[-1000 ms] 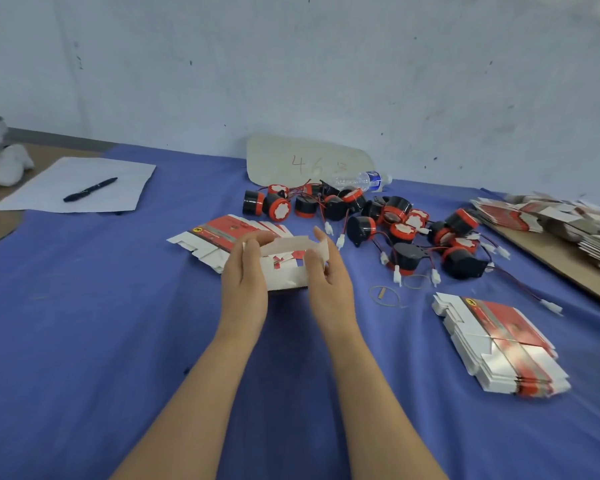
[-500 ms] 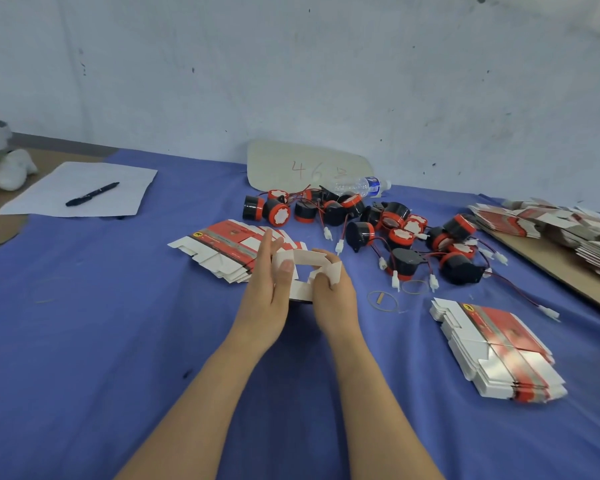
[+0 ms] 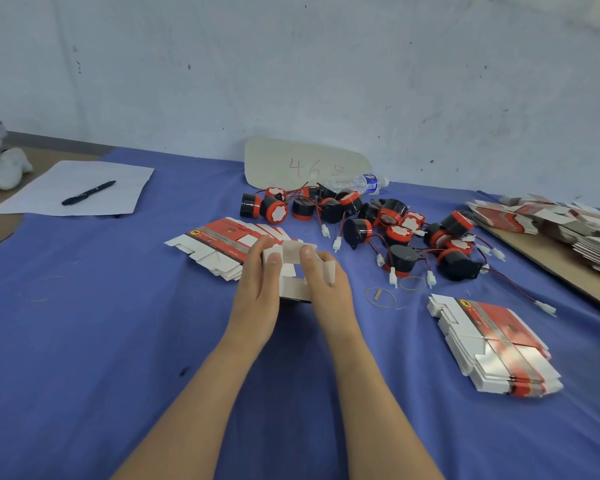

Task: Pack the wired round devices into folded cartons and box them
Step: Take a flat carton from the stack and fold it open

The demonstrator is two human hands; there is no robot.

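Blue cloth (image 3: 84, 323) runs wide to our left and toward us, giving room there, and ends at a pale wall (image 3: 291, 64). Ahead, our left hand (image 3: 257, 299) and right hand (image 3: 329, 299) close round a small white carton (image 3: 293, 289) from either side, thumbs pressed on its top flaps. A fanned stack of flat cartons (image 3: 215, 247) lies just behind it. The wired round devices (image 3: 361, 220) crowd to the right, with another flat stack (image 3: 492, 344) nearer us. Our hands hide most of the carton, and we cannot tell whether it touches the cloth.
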